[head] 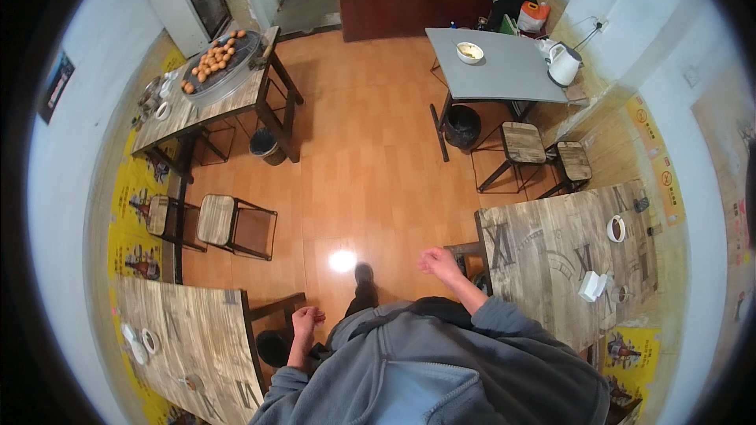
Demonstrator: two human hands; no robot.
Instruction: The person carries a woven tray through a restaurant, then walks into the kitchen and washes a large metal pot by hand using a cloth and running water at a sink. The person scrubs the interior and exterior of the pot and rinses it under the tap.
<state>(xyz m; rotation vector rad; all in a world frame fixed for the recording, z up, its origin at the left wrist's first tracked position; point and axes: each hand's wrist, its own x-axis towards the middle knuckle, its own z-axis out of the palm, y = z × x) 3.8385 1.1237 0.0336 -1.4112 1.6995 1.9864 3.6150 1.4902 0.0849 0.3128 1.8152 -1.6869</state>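
My left hand (308,323) hangs beside the near left table (195,330), fingers loosely curled, with no object visible in it. Past the edge of the near right table (531,242), my right hand (438,262) is held out over the floor, also curled and showing nothing in its grasp. Neither hand touches a table. One dark shoe (364,273) is forward on the orange wood-look floor (354,147). The right table bears a white cup of dark liquid (616,229) and a white tissue box (592,287).
Farther left, a table (239,103) carries a large round tray (227,79) of brown eggs (212,62). A grey table (502,74) at right holds a bowl (469,53) and a white kettle (564,64). Stools (216,218) and bins (462,127) stand along the sides; a dark-red cabinet (407,15) is at the back.
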